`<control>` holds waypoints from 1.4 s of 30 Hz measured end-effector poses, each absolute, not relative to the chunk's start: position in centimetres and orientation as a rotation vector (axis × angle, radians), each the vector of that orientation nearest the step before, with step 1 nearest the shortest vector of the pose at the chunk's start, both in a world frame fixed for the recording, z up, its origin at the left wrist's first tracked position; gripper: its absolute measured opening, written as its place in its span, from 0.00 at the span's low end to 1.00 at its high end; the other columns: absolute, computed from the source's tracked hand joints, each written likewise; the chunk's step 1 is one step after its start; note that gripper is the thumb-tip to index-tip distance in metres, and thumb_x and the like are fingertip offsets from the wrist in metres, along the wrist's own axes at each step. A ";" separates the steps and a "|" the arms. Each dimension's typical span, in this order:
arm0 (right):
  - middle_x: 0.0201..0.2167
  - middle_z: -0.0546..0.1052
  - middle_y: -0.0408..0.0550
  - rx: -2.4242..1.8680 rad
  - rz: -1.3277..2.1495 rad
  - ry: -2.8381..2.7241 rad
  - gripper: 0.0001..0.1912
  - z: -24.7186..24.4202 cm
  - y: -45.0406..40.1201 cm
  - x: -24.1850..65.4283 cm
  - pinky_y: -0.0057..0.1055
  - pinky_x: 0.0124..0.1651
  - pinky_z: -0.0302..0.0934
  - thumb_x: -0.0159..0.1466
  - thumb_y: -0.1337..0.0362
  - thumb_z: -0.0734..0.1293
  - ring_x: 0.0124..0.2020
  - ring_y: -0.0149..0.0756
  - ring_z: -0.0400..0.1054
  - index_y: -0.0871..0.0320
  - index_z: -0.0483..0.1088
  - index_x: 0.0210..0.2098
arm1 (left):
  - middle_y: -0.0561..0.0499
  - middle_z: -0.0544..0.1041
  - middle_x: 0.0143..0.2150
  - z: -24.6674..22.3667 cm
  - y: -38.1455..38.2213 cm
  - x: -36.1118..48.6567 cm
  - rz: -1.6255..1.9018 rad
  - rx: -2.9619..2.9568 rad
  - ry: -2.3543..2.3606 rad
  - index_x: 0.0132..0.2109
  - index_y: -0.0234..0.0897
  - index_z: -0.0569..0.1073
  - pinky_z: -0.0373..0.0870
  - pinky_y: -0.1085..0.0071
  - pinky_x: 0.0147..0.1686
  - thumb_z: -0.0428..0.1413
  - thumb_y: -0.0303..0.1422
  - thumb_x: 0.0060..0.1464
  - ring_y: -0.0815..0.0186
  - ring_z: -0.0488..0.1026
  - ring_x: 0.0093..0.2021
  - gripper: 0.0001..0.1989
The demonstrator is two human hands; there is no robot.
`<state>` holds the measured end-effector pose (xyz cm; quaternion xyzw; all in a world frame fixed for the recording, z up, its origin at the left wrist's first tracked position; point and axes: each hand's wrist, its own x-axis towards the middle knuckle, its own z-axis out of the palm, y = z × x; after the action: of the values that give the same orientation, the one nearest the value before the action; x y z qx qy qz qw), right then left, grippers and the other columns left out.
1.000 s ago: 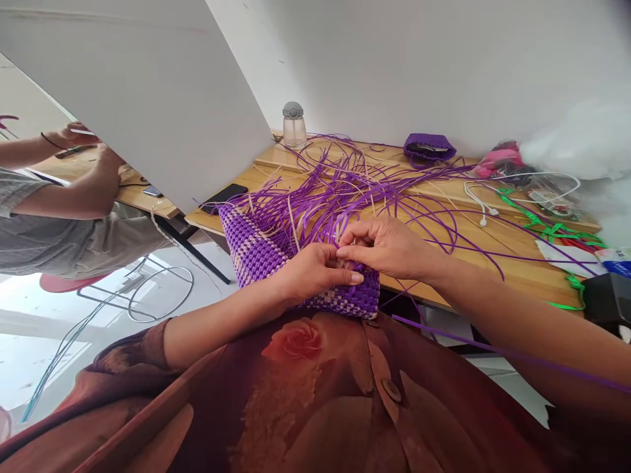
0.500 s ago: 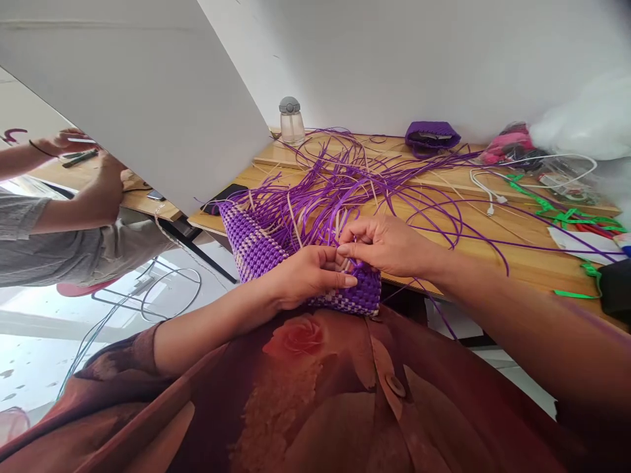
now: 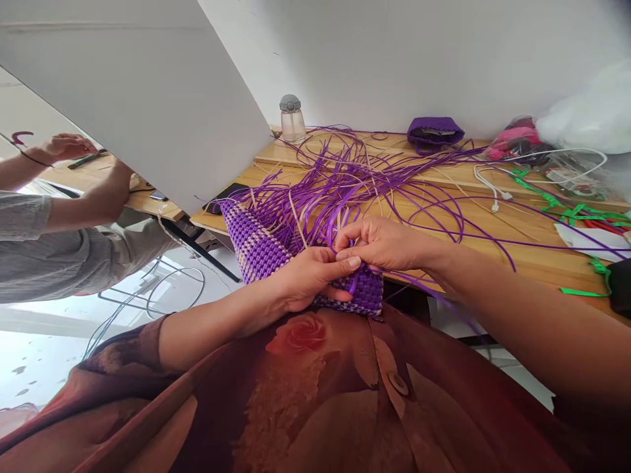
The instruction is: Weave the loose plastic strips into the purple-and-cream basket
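Note:
A half-woven basket of purple and cream plastic strips lies between my lap and the table's front edge. Long loose purple strips spread from its upper edge across the table. My left hand is closed at the basket's right part, thumb and forefinger pinched on a purple strip. My right hand meets it there, fingertips pinched together on a purple strip at the weave. The fingers partly hide the strip ends between them.
On the wooden table stand a bottle and a small purple woven pouch. A white cable, green strips and plastic bags lie at the right. Left of a grey partition, another person's arm shows.
My left thumb has moved up against my right fingertips. The purple strip by my right hand has shifted, its end swinging below the table edge. The co-worker's hands have moved apart.

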<state>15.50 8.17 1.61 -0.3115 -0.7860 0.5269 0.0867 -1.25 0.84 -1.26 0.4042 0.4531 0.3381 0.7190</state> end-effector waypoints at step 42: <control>0.36 0.79 0.47 -0.840 0.495 -2.122 0.04 -1.3 -2.1 18.6 0.37 0.44 0.66 0.64 0.69 0.67 0.39 0.38 0.72 0.54 0.72 0.37 | 0.53 0.73 0.33 -1.6 0.2 -0.9 1.049 0.792 0.987 0.34 0.29 0.74 0.79 0.73 0.31 0.67 0.28 0.47 0.75 0.72 0.28 0.11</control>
<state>18.58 -2.15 -1.30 -0.3308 -0.8359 0.1949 0.3922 -0.89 0.24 -1.61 0.3529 0.4399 0.4676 0.6806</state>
